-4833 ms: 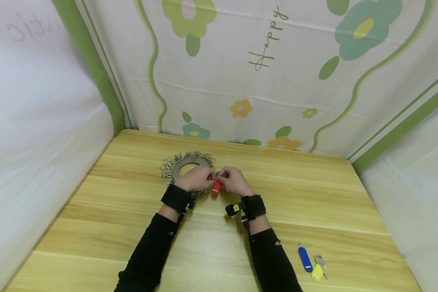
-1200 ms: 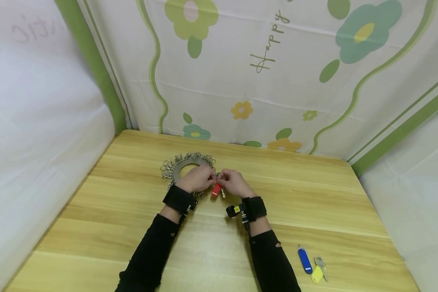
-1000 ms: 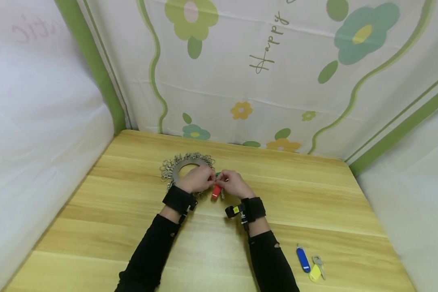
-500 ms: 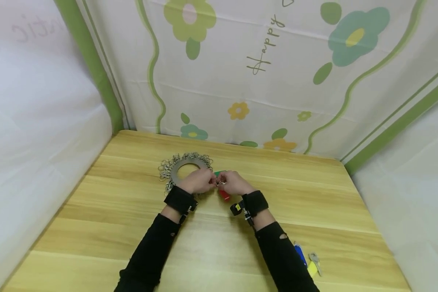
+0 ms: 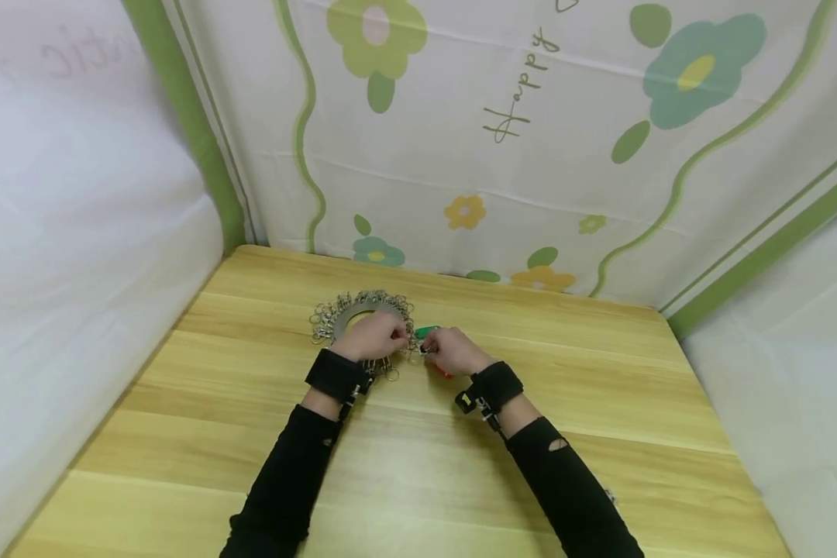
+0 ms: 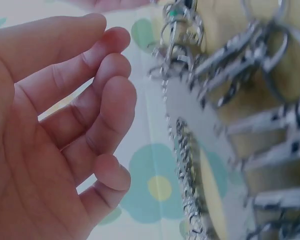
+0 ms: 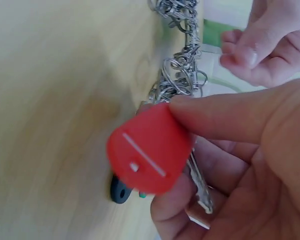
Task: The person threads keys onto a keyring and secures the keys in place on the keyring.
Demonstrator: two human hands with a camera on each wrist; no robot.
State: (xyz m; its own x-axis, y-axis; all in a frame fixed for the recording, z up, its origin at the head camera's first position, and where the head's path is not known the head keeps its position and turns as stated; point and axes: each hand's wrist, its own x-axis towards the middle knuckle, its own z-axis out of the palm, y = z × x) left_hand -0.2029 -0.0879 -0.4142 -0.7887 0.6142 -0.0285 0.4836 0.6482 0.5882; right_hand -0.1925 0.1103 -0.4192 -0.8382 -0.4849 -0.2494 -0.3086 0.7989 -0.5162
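My right hand (image 5: 453,350) grips a red key tag (image 7: 147,145), thumb on its face, in the right wrist view. A silver key (image 7: 202,185) lies by the same fingers, and a black key head (image 7: 119,192) shows behind the tag. My left hand (image 5: 375,335), fingers loosely curled and holding nothing, hovers over the flat metal ring (image 5: 340,314) fringed with clasps and split rings. In the left wrist view those clasps (image 6: 260,50) stand beside the fingertips, apart from them. A green tag (image 5: 427,332) lies just beyond my right fingers.
On the wooden table (image 5: 390,480), a bit of a key (image 5: 610,496) peeks out beside my right sleeve (image 5: 565,488). A flowered curtain (image 5: 418,155) rises at the back, with white cloth (image 5: 77,271) at the left side.
My left hand has come away from the right one, leaving a gap. The right hand and red tag have shifted right. My right sleeve now covers the blue and yellow tags.
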